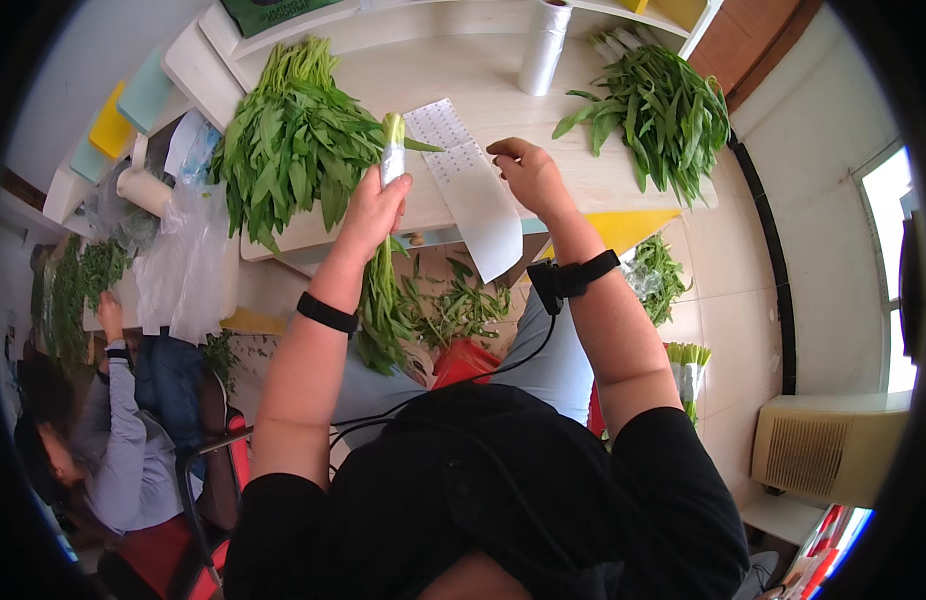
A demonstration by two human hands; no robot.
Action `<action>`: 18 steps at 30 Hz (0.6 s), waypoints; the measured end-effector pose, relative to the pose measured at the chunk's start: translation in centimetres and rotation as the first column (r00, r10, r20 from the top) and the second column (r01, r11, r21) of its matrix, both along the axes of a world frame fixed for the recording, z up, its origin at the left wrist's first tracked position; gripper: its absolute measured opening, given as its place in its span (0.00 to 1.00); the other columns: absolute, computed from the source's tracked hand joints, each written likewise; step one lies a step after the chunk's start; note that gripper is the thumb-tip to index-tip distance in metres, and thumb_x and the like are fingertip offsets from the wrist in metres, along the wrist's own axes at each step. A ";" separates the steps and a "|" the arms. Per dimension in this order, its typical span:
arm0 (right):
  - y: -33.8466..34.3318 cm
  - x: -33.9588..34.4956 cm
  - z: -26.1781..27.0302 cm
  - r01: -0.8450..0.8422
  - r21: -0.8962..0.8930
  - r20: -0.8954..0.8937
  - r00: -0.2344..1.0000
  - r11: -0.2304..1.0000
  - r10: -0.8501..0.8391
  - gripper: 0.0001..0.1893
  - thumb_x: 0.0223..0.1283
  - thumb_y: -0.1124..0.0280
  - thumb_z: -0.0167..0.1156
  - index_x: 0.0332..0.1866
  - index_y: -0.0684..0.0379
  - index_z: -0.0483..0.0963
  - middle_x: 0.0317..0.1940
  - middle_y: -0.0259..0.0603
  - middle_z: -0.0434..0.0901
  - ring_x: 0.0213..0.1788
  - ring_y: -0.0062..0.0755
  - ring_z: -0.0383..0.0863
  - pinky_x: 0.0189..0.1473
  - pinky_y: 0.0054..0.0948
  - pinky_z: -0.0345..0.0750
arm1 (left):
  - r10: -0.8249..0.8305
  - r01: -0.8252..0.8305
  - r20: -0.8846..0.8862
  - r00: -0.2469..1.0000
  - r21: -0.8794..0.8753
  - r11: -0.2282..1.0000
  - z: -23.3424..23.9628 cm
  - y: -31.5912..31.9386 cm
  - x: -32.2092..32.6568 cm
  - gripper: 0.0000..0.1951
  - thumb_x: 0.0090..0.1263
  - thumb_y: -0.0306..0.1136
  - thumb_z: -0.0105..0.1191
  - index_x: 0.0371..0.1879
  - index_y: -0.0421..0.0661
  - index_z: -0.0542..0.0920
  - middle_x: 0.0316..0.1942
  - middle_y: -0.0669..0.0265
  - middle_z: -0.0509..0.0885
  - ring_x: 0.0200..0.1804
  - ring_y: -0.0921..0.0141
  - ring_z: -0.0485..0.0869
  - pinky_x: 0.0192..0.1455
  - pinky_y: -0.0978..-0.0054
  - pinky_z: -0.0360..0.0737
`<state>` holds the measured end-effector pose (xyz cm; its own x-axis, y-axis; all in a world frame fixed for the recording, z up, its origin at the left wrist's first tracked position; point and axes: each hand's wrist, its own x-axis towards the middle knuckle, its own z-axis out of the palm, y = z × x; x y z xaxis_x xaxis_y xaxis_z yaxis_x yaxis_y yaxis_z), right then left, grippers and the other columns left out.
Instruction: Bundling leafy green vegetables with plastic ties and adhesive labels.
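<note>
My left hand [379, 206] is closed around a bundle of leafy green vegetables [384, 300], its leaves hanging down past the desk edge. Clear film wraps the bundle's stem end, which points up above the fist. My right hand [529, 174] hovers by the right edge of a sheet of small printed labels [470, 195]; its fingers are bent, and whether a label is between them cannot be told. The sheet lies on the desk and its lower end hangs over the front edge. A large heap of loose greens [298, 135] lies to the left of my left hand.
A roll of plastic film [545, 49] stands at the desk's back. Wrapped greens [650, 105] lie at the right end. Below are leaf scraps [463, 307], a red container [467, 361] and more bundles [688, 371]. At left, a co-worker [125, 457] sits near plastic bags [185, 262].
</note>
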<state>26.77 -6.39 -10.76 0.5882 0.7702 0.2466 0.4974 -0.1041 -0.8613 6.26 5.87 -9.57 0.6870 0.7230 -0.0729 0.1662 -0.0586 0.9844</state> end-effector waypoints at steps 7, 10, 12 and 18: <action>1.0 -2.5 -1.2 -0.131 -0.017 0.202 0.970 0.991 0.131 0.13 0.49 0.78 0.59 0.43 0.62 0.78 0.36 0.49 0.78 0.39 0.45 0.80 0.45 0.35 0.78 | -0.079 0.093 -0.154 0.985 0.089 0.992 1.4 1.4 3.0 0.15 0.69 0.38 0.50 0.45 0.39 0.71 0.24 0.67 0.76 0.18 0.78 0.69 0.18 0.79 0.67; 2.1 -3.2 -1.9 -0.170 0.045 0.225 0.962 0.984 0.156 0.12 0.48 0.80 0.58 0.41 0.63 0.78 0.36 0.50 0.78 0.39 0.48 0.79 0.45 0.36 0.77 | -0.139 0.147 -0.192 0.971 0.029 0.989 1.4 2.1 4.5 0.16 0.69 0.38 0.49 0.47 0.38 0.72 0.34 0.63 0.83 0.19 0.78 0.70 0.18 0.79 0.69; 2.4 -3.5 -2.2 -0.147 0.012 0.247 0.959 0.989 0.140 0.11 0.48 0.80 0.58 0.39 0.63 0.78 0.37 0.50 0.77 0.39 0.49 0.79 0.45 0.38 0.77 | -0.134 0.136 -0.201 0.970 -0.005 0.991 0.7 2.7 5.0 0.16 0.70 0.38 0.49 0.47 0.38 0.72 0.37 0.63 0.83 0.21 0.78 0.72 0.18 0.79 0.69; 3.0 -3.9 -2.8 -0.074 -0.052 0.308 0.947 0.996 0.086 0.10 0.48 0.78 0.59 0.38 0.63 0.78 0.38 0.49 0.76 0.39 0.47 0.79 0.44 0.37 0.77 | -0.117 0.106 -0.157 0.981 -0.074 0.992 -0.9 3.7 5.0 0.16 0.70 0.38 0.48 0.48 0.38 0.73 0.42 0.64 0.84 0.26 0.77 0.76 0.19 0.79 0.71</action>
<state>22.83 -3.36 -13.59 0.4236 0.8243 0.3755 0.7471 -0.0836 -0.6594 11.26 9.58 -10.43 0.7385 0.6326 -0.2332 0.3186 -0.0227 0.9476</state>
